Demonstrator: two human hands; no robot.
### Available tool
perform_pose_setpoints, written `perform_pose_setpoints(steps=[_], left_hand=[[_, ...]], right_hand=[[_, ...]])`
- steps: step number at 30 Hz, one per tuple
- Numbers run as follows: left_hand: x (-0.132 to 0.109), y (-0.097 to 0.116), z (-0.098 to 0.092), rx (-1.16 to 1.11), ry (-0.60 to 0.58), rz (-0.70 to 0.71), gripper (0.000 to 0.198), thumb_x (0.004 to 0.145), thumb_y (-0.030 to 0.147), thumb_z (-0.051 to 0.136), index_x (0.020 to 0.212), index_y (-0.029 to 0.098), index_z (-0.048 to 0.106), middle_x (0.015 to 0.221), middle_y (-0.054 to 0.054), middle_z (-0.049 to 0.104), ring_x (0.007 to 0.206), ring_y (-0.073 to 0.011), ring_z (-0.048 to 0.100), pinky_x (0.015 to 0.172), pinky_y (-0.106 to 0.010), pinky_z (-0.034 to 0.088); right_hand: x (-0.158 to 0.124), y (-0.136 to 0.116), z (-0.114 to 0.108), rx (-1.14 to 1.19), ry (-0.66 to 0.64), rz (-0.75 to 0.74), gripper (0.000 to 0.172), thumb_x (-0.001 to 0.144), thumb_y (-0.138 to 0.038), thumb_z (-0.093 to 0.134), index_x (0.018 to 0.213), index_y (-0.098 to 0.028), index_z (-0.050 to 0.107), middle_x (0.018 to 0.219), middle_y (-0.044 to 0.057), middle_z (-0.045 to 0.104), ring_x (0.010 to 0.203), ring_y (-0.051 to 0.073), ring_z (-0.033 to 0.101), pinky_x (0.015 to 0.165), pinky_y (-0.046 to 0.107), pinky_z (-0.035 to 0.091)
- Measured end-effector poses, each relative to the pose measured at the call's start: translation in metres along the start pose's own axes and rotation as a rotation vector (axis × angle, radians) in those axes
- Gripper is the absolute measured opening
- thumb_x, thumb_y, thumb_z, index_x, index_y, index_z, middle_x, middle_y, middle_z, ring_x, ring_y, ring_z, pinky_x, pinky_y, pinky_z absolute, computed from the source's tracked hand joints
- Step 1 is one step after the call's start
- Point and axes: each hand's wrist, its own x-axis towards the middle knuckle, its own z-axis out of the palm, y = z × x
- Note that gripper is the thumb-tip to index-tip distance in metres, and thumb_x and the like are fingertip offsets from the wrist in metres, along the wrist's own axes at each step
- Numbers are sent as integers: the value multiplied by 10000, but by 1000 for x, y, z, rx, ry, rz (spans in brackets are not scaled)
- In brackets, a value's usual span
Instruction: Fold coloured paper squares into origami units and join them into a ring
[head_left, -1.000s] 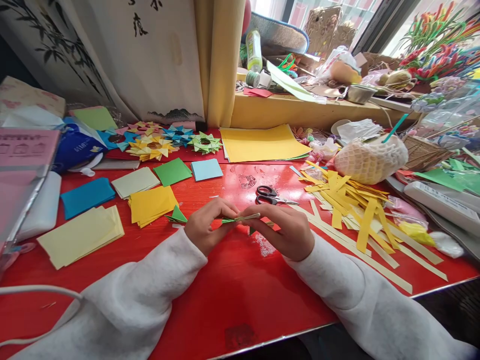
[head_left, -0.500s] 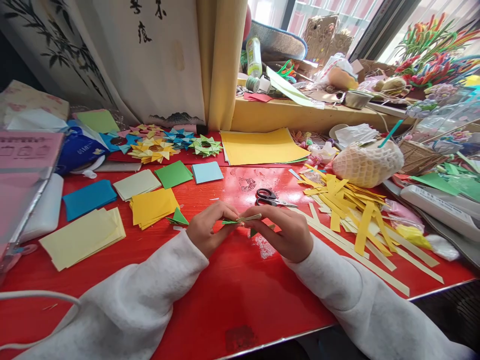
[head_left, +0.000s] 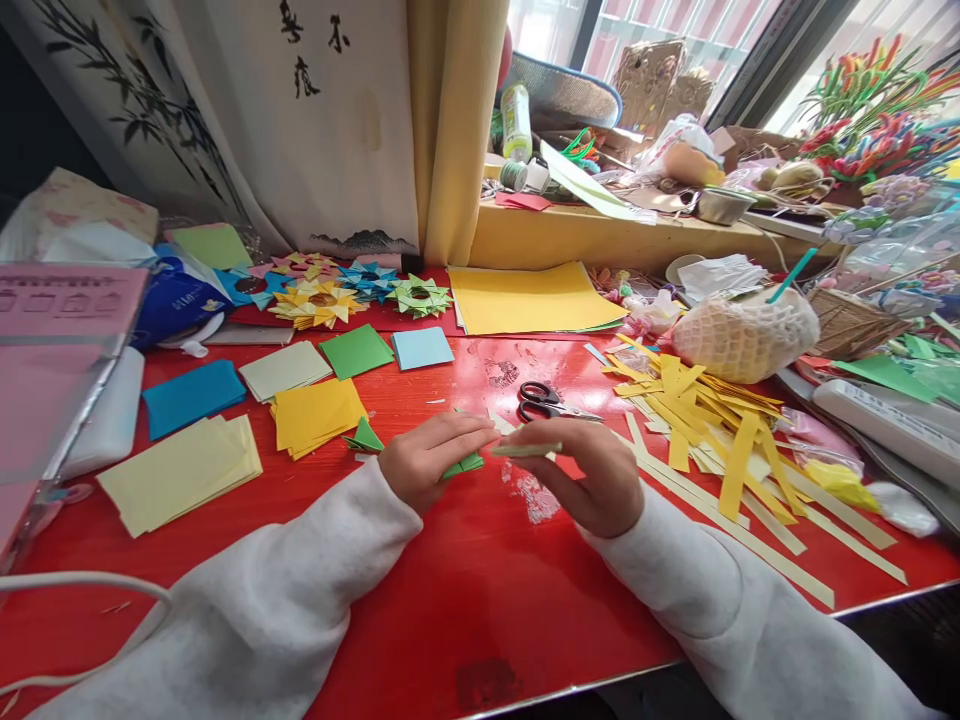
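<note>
My left hand [head_left: 431, 455] has its fingers closed over a folded green paper piece [head_left: 465, 466], low above the red table. Between the thumb and fingers of my right hand [head_left: 596, 470] is a pale folded paper piece [head_left: 529, 450], seen nearly edge-on. A small gap separates the two pieces. Another folded green paper [head_left: 364, 437] stands on the table just left of my left hand. Black-handled scissors [head_left: 551, 402] lie beyond my right hand. My fingers partly cover both held pieces.
Stacks of blue [head_left: 193, 397], yellow [head_left: 316, 415] and pale yellow paper [head_left: 180, 475] lie left. Folded paper stars [head_left: 319, 303] sit behind them, beside large yellow sheets [head_left: 532, 298]. Paper strips [head_left: 742, 460] are scattered right. A white cable [head_left: 82, 580] loops near my left sleeve.
My hands have moved slightly apart. The green and pale papers, close together between my fingers before, are now separate, one in each hand. The view has shifted slightly.
</note>
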Motion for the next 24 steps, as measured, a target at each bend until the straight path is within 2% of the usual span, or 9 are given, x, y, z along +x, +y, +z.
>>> perform_pose_setpoints(steps=[2, 4, 8, 13, 24], left_hand=[[3, 4, -4, 31, 28, 20, 248, 797, 120, 421, 1012, 85, 541, 993, -146, 592, 978, -199, 519, 833, -338, 451], [5, 7, -8, 66, 53, 31, 237, 796, 114, 422, 990, 80, 553, 988, -152, 596, 972, -202, 524, 836, -341, 449], [6, 9, -11, 108, 78, 45, 233, 791, 94, 418, 973, 82, 563, 974, -156, 604, 957, -203, 534, 825, -338, 458], [6, 9, -9, 121, 101, 63, 208, 788, 107, 428, 941, 98, 569, 917, -136, 629, 914, -188, 554, 765, -309, 490], [6, 8, -8, 141, 99, 58, 228, 807, 121, 393, 946, 94, 572, 931, -140, 629, 910, -184, 560, 776, -331, 484]], right_hand=[[1, 0, 1, -45, -57, -117, 217, 710, -99, 568, 913, -158, 514, 722, 34, 652, 610, 110, 592, 562, 225, 469], [2, 0, 1, -77, -93, -154, 183, 716, -100, 562, 890, -147, 529, 720, 47, 655, 623, 117, 597, 565, 230, 470], [4, -1, 2, -55, -96, -152, 146, 728, -84, 539, 863, -139, 555, 745, 56, 651, 683, 115, 596, 603, 224, 477], [1, -2, 5, -21, -114, -133, 212, 718, -58, 539, 914, -138, 561, 774, 58, 660, 696, 115, 596, 615, 222, 486], [-2, -3, 7, -151, -79, -207, 248, 721, -57, 533, 949, -154, 555, 781, 51, 670, 657, 118, 610, 568, 220, 487]])
